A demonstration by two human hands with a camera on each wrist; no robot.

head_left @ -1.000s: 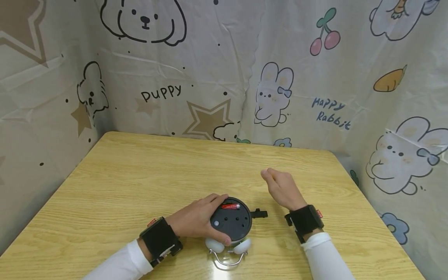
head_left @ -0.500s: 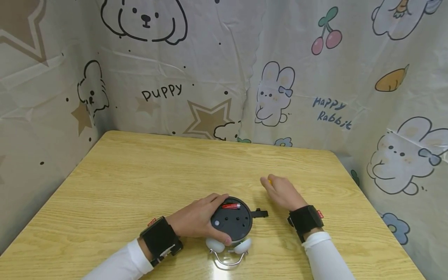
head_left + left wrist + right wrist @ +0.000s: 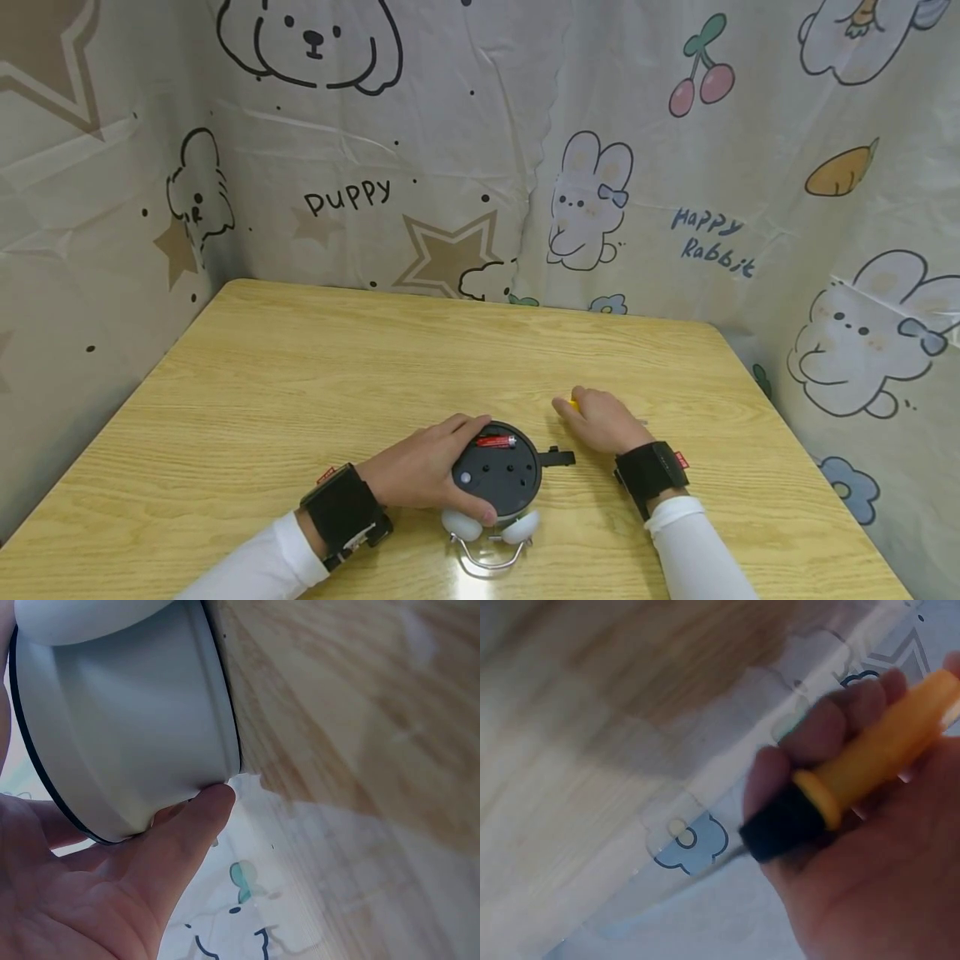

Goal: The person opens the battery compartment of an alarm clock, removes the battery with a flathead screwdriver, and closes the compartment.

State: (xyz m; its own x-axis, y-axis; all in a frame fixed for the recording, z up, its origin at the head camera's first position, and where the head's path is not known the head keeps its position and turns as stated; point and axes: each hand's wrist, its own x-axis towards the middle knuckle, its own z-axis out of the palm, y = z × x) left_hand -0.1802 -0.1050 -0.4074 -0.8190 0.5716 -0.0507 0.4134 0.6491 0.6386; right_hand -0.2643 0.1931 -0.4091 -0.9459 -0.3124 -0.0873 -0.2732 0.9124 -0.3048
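Note:
A twin-bell alarm clock (image 3: 491, 493) lies face down on the table, its black back upward and its white bells towards me. My left hand (image 3: 420, 468) grips its round body from the left, fingers at the far edge and thumb by the bells. The left wrist view has the clock's pale casing (image 3: 142, 727) between thumb and fingers. A red battery (image 3: 497, 442) shows in the back. My right hand (image 3: 606, 423), to the right of the clock, holds a screwdriver (image 3: 885, 750) with a yellow handle and black collar; its thin shaft points away from the clock.
A small black strip-like piece (image 3: 557, 457) juts out at the clock's right side, perhaps its battery cover. The wood-patterned table (image 3: 337, 358) extends to the back and left. A printed curtain (image 3: 450, 150) hangs behind and along both sides.
My right hand has come down and towards me, turning so that the screwdriver's yellow handle and shaft show. The left hand and the clock stay put.

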